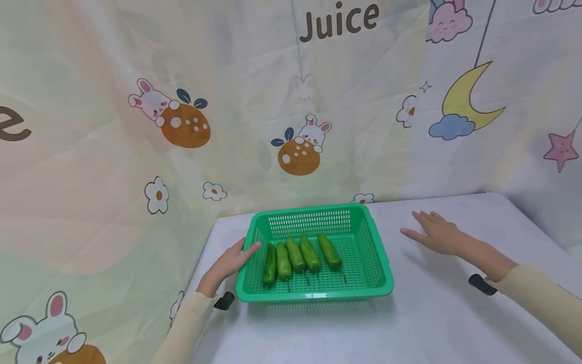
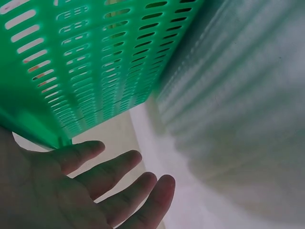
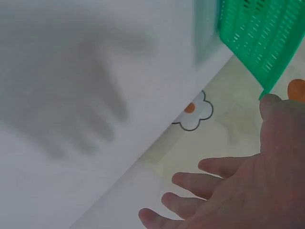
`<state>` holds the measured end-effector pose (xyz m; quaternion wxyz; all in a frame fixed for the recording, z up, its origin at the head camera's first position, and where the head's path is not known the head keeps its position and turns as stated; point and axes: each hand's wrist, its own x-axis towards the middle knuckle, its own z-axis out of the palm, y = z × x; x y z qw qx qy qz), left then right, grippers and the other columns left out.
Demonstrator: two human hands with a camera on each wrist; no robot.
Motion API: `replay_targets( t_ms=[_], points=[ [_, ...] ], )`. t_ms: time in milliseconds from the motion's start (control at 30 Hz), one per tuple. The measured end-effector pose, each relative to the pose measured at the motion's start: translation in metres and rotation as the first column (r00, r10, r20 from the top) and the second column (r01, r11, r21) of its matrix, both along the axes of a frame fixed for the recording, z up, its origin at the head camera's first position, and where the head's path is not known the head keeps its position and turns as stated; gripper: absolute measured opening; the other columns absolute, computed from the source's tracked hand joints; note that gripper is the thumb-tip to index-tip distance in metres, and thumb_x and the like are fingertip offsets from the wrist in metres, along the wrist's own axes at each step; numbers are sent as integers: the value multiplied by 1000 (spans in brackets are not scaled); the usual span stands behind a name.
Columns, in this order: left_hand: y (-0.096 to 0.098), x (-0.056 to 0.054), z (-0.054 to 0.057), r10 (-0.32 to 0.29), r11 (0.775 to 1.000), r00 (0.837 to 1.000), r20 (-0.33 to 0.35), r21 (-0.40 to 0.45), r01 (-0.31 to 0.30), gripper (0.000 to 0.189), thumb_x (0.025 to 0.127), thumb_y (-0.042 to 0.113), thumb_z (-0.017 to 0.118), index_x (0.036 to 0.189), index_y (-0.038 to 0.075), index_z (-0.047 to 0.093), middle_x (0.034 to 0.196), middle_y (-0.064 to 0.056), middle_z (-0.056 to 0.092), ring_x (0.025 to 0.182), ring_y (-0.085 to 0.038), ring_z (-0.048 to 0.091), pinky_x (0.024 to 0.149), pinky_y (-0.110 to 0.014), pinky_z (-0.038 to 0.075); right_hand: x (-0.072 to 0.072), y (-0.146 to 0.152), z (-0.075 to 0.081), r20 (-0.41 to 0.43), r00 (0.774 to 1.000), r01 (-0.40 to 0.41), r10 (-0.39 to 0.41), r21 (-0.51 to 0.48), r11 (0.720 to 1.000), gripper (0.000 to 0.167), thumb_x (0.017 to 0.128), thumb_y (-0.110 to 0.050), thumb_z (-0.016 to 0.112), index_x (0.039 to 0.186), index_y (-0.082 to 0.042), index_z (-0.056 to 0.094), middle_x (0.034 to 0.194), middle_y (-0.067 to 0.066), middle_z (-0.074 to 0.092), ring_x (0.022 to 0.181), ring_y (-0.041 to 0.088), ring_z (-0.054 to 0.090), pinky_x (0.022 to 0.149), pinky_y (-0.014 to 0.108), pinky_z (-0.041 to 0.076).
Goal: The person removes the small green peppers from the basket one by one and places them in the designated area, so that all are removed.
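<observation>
On the white table, at centre, green basket; five green peppers lie inside toward its left half, stems to the near side, four close together, the rightmost a bit apart. Basket walls stand between both hands and the peppers. Printed cloth with rabbits and flowers hangs behind, at far and left sides. Left hand is at basket's left side, thumb over rim, other fingers extended outside the wall; hand wide, not wrapped round anything. Right hand hovers over table, right of basket and well apart, fingers spread, holding nothing, shadow below. Forearms reach in from near left and near right; black straps at wrists.
</observation>
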<state>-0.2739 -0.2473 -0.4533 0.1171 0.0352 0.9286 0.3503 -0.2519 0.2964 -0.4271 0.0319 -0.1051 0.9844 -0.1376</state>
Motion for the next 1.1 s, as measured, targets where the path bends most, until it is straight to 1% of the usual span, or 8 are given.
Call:
replay_targets(
  t_ms=[100, 167, 367, 567, 700, 867, 1000, 1100],
  points=[
    [0, 0, -2, 1, 1000, 1000, -6, 23, -1, 75, 102, 57, 44, 158, 9, 30, 134, -17, 62, 111, -28, 66, 97, -53, 53, -3, -5, 6, 4, 1000, -7, 7, -1, 1000, 87, 101, -59, 45, 147, 14, 34, 148, 43, 35, 135, 64, 29, 100, 79, 32],
    [1, -1, -3, 9, 999, 1000, -8, 33, -9, 70, 104, 52, 45, 158, 10, 31, 131, -16, 63, 107, -25, 67, 95, -50, 54, -4, -9, 11, 16, 1000, -9, 9, -2, 1000, 86, 101, -59, 45, 146, 15, 36, 147, 42, 38, 135, 61, 34, 102, 76, 35],
    [1, 0, -5, 20, 999, 1000, -22, 33, -19, 68, 104, 51, 44, 158, 11, 31, 128, -15, 64, 100, -22, 69, 90, -45, 56, -5, -21, 31, 100, 995, -6, 12, -59, 998, 90, 100, -60, 47, 144, 17, 37, 145, 41, 41, 132, 57, 41, 102, 70, 41],
    [2, 0, -5, 20, 999, 1000, -20, 42, -19, 67, 104, 48, 45, 158, 11, 30, 123, -14, 66, 92, -19, 70, 84, -41, 58, -7, -28, 42, 108, 994, -21, 29, -77, 997, 87, 98, -60, 52, 138, 17, 46, 137, 39, 51, 124, 55, 52, 91, 64, 52],
    [3, 1, -5, 26, 998, 999, -22, 53, -25, 65, 104, 46, 45, 157, 11, 32, 120, -14, 67, 89, -18, 70, 80, -38, 59, -10, -30, 49, 131, 991, -25, 39, -104, 994, 86, 98, -61, 52, 136, 17, 48, 133, 38, 55, 120, 54, 55, 88, 62, 54],
    [3, 2, -5, 32, 998, 999, -27, 47, -30, 64, 104, 45, 46, 157, 11, 33, 122, -14, 66, 90, -18, 70, 79, -38, 59, -11, -37, 57, 166, 986, 7, 16, -140, 990, 89, 96, -62, 52, 138, 17, 47, 134, 38, 54, 121, 55, 54, 88, 62, 54],
    [3, 2, -6, 31, 998, 999, -25, 46, -30, 65, 104, 45, 46, 158, 12, 31, 123, -14, 66, 90, -18, 70, 78, -38, 59, -11, -41, 59, 158, 987, 14, 12, -158, 987, 91, 95, -64, 54, 139, 15, 45, 135, 38, 53, 121, 54, 54, 87, 60, 55],
    [3, 1, -6, 24, 999, 999, -25, 45, -23, 65, 104, 45, 45, 158, 11, 31, 123, -15, 66, 90, -18, 70, 78, -38, 59, -12, -44, 60, 117, 993, -9, 30, -175, 985, 89, 95, -62, 56, 142, 12, 43, 136, 37, 53, 122, 53, 54, 88, 60, 55]
  ],
)
